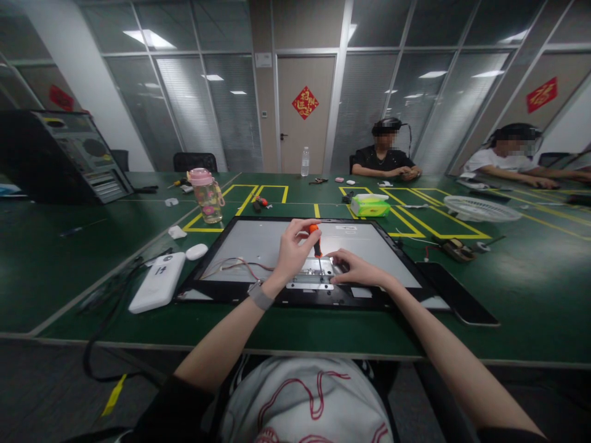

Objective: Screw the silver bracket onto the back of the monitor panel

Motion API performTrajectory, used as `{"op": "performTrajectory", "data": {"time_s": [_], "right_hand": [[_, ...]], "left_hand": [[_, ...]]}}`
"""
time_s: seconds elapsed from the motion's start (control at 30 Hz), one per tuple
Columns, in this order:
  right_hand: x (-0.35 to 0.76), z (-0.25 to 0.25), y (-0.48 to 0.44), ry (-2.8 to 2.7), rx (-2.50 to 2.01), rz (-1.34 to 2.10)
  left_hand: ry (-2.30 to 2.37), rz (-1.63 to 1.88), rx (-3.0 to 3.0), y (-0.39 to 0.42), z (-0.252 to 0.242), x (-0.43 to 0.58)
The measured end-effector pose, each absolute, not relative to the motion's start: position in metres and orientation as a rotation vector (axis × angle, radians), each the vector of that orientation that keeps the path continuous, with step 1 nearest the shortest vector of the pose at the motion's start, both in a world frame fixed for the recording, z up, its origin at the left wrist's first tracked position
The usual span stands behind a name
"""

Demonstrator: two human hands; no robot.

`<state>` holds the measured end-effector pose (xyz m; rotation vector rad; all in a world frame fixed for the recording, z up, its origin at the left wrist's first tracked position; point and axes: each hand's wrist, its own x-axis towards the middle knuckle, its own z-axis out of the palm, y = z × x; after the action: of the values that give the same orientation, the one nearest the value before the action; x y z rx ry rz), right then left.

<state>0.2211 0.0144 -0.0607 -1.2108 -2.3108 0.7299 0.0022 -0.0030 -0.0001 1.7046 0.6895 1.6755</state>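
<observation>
My left hand (295,249) is closed around the orange-and-black handle of a screwdriver (317,243). The screwdriver stands almost upright, its shaft pointing down at a silver metal bracket (309,285) on the back of a flat display panel (249,246). Bent fingers of my right hand (355,269) grip the bracket's right end, thumb nearer me and fingertips close to the shaft. Thin wires (240,263) run left from the bracket across the panel. Whether the tip sits in a screw is too small to tell.
Left of the panel lie a white power bank (158,283) and a white case (196,251); a pink-lidded bottle (206,197) stands behind. A black phone (457,293) touches the right side. Farther off are a green tissue pack (369,205), a computer tower (64,157) and two seated people.
</observation>
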Motion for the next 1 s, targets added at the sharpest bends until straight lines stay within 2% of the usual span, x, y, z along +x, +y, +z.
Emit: {"op": "performTrajectory", "data": {"time_s": [0.2, 0.5, 0.73, 1.0], "right_hand": [[0.2198, -0.0594, 0.0139, -2.311, -1.223, 0.736], [0.2203, -0.0596, 0.0136, -2.302, -1.226, 0.742], [0.2192, -0.0574, 0.0124, -2.302, -1.233, 0.744], [0.2208, -0.0604, 0.0135, -2.303, -1.210, 0.753]], "left_hand": [[0.546, 1.579, 1.643, -0.0026, -0.0014, 0.0041], [0.745, 1.719, 1.726, -0.0014, -0.0007, 0.0021], [0.541, 1.548, 1.605, 0.0000, -0.0024, 0.0038], [0.735, 1.669, 1.680, -0.0028, -0.0006, 0.0043]]}}
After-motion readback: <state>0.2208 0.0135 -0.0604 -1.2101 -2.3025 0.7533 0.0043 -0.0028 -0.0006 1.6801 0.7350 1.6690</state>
